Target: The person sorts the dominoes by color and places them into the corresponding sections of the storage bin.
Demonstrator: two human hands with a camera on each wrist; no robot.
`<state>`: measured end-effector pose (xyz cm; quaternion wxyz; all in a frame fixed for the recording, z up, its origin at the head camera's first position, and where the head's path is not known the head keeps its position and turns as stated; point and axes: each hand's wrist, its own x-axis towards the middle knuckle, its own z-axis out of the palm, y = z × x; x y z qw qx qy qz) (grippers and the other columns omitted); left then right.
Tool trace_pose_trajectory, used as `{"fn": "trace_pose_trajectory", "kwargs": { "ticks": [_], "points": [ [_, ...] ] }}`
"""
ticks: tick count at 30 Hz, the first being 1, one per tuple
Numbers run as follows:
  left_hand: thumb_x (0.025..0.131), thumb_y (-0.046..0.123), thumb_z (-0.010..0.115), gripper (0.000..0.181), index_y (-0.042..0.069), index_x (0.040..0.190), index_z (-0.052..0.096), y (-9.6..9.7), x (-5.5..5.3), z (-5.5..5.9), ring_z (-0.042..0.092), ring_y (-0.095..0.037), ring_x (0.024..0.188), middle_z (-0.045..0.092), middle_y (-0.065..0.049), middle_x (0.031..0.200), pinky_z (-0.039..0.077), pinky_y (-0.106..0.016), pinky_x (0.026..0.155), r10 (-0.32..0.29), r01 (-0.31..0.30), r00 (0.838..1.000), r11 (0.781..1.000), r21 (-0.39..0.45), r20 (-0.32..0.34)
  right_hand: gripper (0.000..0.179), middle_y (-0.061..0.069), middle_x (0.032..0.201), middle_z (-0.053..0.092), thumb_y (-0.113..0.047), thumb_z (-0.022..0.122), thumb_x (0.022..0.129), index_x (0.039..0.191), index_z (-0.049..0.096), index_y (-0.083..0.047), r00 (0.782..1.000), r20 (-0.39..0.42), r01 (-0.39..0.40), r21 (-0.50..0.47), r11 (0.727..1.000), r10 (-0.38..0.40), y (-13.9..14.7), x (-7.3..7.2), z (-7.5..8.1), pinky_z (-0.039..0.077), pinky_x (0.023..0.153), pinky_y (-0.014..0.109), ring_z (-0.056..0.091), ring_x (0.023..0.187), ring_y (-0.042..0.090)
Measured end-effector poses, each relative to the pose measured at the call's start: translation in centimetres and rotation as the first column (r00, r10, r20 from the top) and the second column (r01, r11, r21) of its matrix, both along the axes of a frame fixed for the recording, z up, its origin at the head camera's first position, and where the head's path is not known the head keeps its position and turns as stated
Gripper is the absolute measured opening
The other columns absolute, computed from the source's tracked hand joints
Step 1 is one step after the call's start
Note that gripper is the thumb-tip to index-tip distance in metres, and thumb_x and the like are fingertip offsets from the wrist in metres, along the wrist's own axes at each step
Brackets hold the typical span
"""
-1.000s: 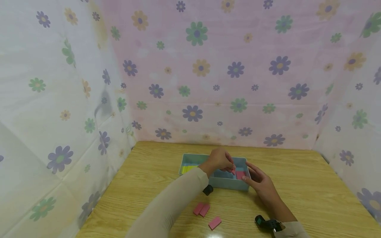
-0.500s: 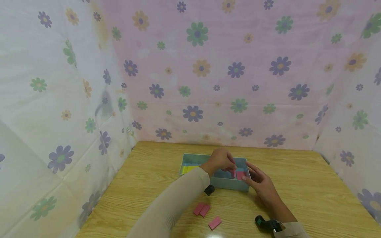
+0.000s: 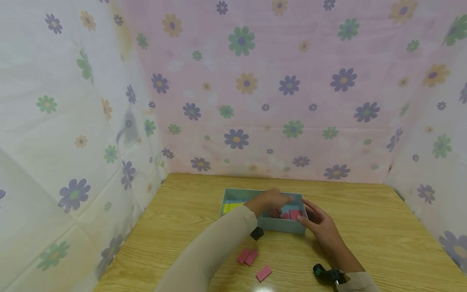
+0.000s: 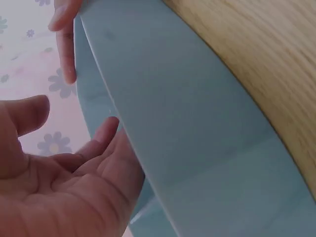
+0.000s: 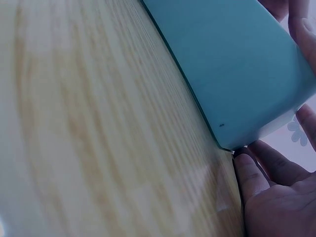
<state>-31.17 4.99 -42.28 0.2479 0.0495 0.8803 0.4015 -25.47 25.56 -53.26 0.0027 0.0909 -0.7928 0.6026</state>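
Note:
A light blue plastic box (image 3: pixel 281 225) stands on the table. My left hand (image 3: pixel 270 200) reaches down into its middle, thumb and fingers spread; the left wrist view shows no block between the left thumb (image 4: pixel 34 114) and the fingers. Just right of that hand, a pink block (image 3: pixel 286 216) lies in the box beside a larger pink patch of block (image 3: pixel 294 214). My right hand (image 3: pixel 322 229) grips the box's right end, thumb at the front rim and fingers round the end. In the right wrist view, the right hand's fingers (image 5: pixel 279 165) press against that end wall.
Yellow blocks (image 3: pixel 232 207) lie in the box's left part, partly behind the left sleeve (image 3: pixel 219 239). In front of the box, two pink blocks (image 3: pixel 248 256) lie together on the wood-grain table (image 3: pixel 189 202), with another pink block (image 3: pixel 264 273) nearer. Flowered cloth (image 3: pixel 270 101) surrounds the table.
The left hand held a pink block upright in the box; it has let go and spread its fingers, and the block now lies beside the other pink. The right hand has stayed still.

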Motion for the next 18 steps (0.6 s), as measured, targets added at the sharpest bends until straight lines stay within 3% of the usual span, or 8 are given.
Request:
{"fn": "trace_pose_trajectory", "kwargs": {
  "ticks": [2,5,13,18],
  "points": [
    [0.104,0.056,0.053,0.067,0.007,0.149,0.054,0.05,0.06,0.05,0.075,-0.028,0.087,0.076,-0.018,0.101,0.061,-0.044,0.087,-0.031,0.032,0.999,0.999,-0.011,0.039,0.071,0.022,0.161,0.042,-0.034,0.067,0.102,0.164,0.033,-0.024,1.000,-0.002,-0.001,-0.005,1.000,0.001,0.02,-0.02,0.02,0.050,0.093,0.013,0.045,0.145,0.044],
    [0.104,0.062,0.047,0.068,0.010,0.148,0.058,0.10,0.22,0.04,0.074,-0.027,0.093,0.077,-0.016,0.103,0.058,-0.045,0.095,-0.059,0.061,0.996,0.998,-0.022,0.062,0.072,0.023,0.162,0.040,-0.034,0.067,0.103,0.164,0.032,-0.023,1.000,-0.004,-0.008,-0.008,1.000,0.008,0.03,-0.01,0.06,0.049,0.093,0.012,0.043,0.145,0.046],
    [0.103,0.062,0.049,0.068,0.011,0.146,0.058,0.25,0.21,-0.48,0.073,-0.030,0.097,0.077,-0.015,0.099,0.057,-0.047,0.095,-0.020,0.018,0.996,1.000,0.025,0.082,0.070,0.022,0.161,0.041,-0.032,0.067,0.103,0.164,0.033,-0.025,1.000,-0.010,-0.012,-0.024,1.000,0.012,0.09,-0.25,-0.22,0.049,0.094,0.012,0.043,0.146,0.043],
    [0.104,0.055,0.053,0.065,0.006,0.147,0.057,0.45,0.09,-0.84,0.074,-0.031,0.095,0.075,-0.019,0.101,0.058,-0.048,0.093,0.033,-0.042,0.995,0.995,0.094,0.095,0.070,0.022,0.162,0.040,-0.033,0.067,0.102,0.164,0.033,-0.026,1.000,-0.006,-0.019,-0.042,0.999,0.019,0.17,-0.25,-0.29,0.050,0.094,0.013,0.042,0.147,0.044]
  ]
}}
